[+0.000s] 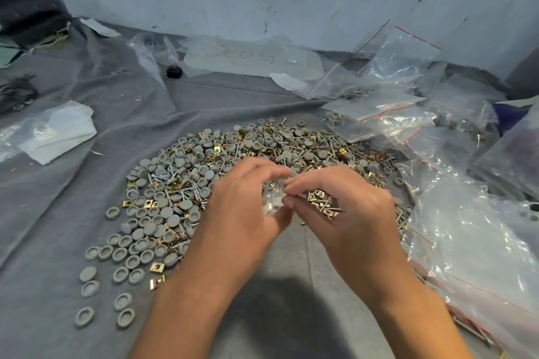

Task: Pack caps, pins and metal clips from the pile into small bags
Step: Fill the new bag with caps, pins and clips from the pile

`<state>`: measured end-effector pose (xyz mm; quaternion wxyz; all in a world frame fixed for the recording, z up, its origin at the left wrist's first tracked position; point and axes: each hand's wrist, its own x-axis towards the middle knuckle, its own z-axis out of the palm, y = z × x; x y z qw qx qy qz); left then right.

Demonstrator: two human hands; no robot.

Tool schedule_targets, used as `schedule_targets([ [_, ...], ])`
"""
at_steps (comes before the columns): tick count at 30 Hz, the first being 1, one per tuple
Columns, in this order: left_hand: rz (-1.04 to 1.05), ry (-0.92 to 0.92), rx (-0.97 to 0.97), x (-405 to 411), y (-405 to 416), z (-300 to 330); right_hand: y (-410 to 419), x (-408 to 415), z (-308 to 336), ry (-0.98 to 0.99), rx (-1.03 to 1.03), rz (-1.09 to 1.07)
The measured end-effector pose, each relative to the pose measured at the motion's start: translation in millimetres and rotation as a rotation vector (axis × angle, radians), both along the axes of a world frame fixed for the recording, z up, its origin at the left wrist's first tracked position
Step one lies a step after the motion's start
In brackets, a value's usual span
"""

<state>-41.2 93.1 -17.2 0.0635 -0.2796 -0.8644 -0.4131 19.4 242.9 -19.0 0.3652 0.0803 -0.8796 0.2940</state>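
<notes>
Clear small bag (275, 198) pinched between left hand (242, 207) and right hand (344, 213) — above pile (204, 172).

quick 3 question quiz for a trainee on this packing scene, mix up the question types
1. True or false: both the left hand and the right hand hold the small clear bag above the pile.
2. Multiple choice: the stack of red-striped zip bags lies A) left of the pile, B) right of the pile and beyond it, C) under the hands.
3. Fill in: the loose round caps nearest the camera are coloured ____.

Key
1. True: each hand's grip pinches the bag between them.
2. B.
3. Grey; they lie on the grey cloth.
</notes>
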Motion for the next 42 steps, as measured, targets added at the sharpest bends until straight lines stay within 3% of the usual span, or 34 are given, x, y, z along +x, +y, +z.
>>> schedule_targets([
  [4, 0.000, -0.005, 0.010, 2.3, 0.0, 3.6, -0.5, -3.0, -1.7, -0.029, 0.063, -0.026],
  [7, 0.093, 0.023, 0.087, 2.2, -4.3, 8.1, 19.9, -6.4, -3.4, -0.061, -0.128, -0.144],
  [9, 0.222, 0.093, 0.213, 0.7, -10.7, 12.9, 36.7, -10.0, -11.9, -0.247, -0.157, -0.261],
  [12, 0.359, 0.241, 0.325, -1.0, -19.4, 19.1, 44.2, -17.2, -31.8, -0.569, -0.041, -0.350],
  [17, 0.281, 0.178, 0.110, -2.4, -17.6, 13.0, 35.3, -27.9, -41.1, -0.726, 0.108, -0.358],
  [21, 0.196, 0.092, -0.001, -6.0, -15.6, 6.1, 31.6, -31.5, -41.2, -0.629, 0.014, -0.299],
  [27, 0.136, 0.067, 0.000, -8.5, -12.2, -0.7, 13.1, -40.7, -50.0, -0.670, 0.212, -0.219],
  [30, 0.104, 0.050, -0.003, -8.2, -10.5, -3.2, 13.2, -40.4, -50.1, -0.620, 0.197, -0.223],
  [32, 0.104, 0.049, -0.014, -8.1, -10.6, -4.0, 15.6, -38.9, -41.2, -0.496, 0.029, -0.204],
  [34, 0.104, 0.046, -0.018, -7.7, -11.0, -4.2, 13.9, -34.4, -23.8, -0.238, -0.125, -0.153],
  [37, 0.093, 0.033, -0.029, -7.0, -10.6, -4.6, 0.7, -25.0, -4.0, -0.007, -0.063, -0.026],
  [40, 0.083, 0.045, -0.039, -7.7, -8.6, -5.7, -10.7, -19.4, -2.9, -0.011, 0.114, 0.016],
  [42, 0.079, 0.040, -0.036, -8.0, -8.8, -6.7, -12.6, -18.4, -4.1, -0.018, 0.112, 0.009],
])
